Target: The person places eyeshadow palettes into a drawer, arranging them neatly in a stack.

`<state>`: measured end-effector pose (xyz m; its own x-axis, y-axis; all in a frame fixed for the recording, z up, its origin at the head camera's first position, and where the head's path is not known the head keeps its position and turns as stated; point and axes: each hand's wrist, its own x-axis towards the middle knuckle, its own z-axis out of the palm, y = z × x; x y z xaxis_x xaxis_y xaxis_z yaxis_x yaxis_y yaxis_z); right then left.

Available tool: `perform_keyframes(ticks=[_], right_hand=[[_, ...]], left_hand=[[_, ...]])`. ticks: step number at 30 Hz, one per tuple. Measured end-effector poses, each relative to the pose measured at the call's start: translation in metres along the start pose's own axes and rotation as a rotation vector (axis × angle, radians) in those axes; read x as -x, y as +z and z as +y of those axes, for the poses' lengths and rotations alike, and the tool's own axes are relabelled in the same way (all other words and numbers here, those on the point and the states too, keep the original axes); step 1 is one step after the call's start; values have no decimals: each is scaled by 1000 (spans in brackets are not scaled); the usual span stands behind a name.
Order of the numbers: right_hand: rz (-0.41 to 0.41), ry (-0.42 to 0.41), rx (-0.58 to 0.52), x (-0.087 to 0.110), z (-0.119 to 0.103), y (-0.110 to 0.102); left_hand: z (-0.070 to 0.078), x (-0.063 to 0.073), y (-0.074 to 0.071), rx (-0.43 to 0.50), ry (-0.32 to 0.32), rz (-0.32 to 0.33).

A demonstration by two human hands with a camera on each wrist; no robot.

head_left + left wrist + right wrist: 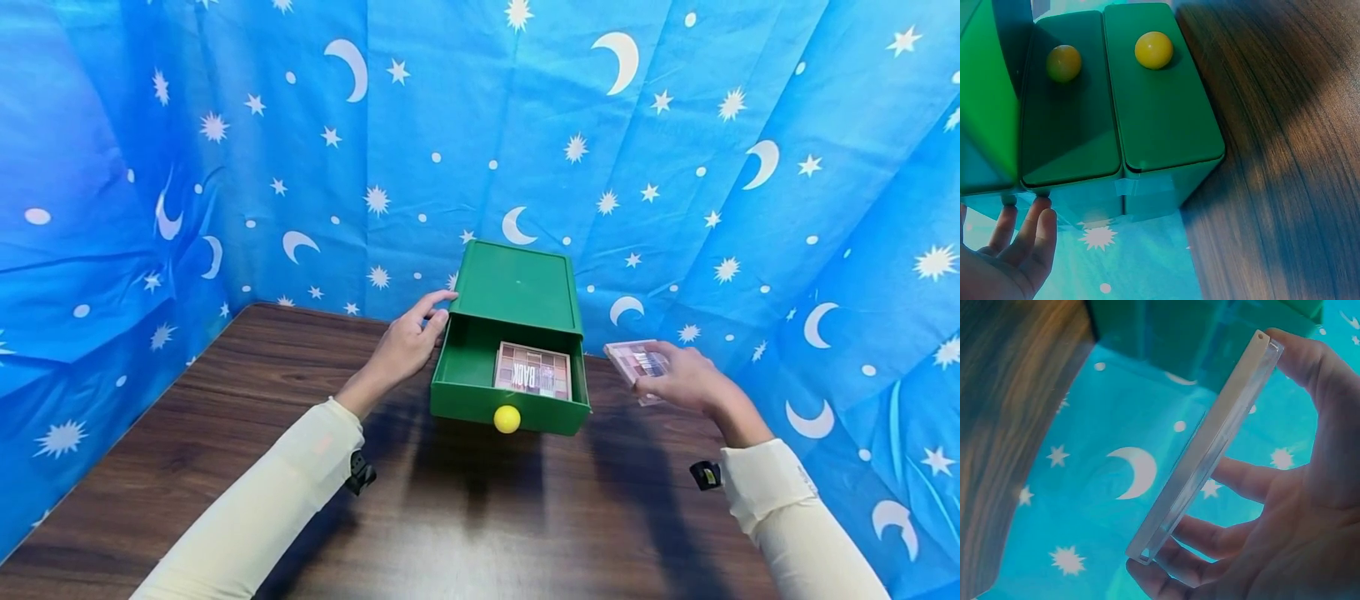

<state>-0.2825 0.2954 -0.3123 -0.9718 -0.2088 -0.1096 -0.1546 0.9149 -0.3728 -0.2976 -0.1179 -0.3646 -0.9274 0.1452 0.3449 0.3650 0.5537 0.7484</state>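
A green drawer unit (517, 283) has its top drawer (468, 402) pulled out. Inside the drawer, toward its right side, lies an eyeshadow palette (533, 372) with a clear lid and lettering. My left hand (403, 346) touches the unit's left side; in the left wrist view its fingertips (1042, 206) rest against that wall. To the right of the drawer, my right hand (690, 379) holds a second eyeshadow palette (628, 360) in the air. The right wrist view shows this palette (1204, 450) edge-on, gripped between thumb and fingers at opposite ends.
Two lower drawers with yellow knobs (1154, 50) are closed under the pulled-out one. The unit stands on a dark wooden table (300, 375). A blue cloth (420, 100) with moons and stars hangs behind and at both sides.
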Motion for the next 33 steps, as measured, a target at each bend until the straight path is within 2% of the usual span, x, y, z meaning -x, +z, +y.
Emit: perform_keyframes(ticks=[9,16,20,26,29,33], right_hand=[[10,-64,26,6,-22,-14],[50,-128,93,7,-37,-28],[48,-160,84,9,-47,-35],[33,-304,92,8,-59,-38],[2,-383,95,8,-67,-36],[-36,-449,76,7,-77,-33]], left_hand=[[-3,0,1,3,-5,-4],[-3,-1,0,-4,2,2],[-3,-1,0,-5,2,1],[-2,-1,1,3,-4,-5],[-2,-1,1,4,-3,-3],[-3,-1,1,2,-1,-2]])
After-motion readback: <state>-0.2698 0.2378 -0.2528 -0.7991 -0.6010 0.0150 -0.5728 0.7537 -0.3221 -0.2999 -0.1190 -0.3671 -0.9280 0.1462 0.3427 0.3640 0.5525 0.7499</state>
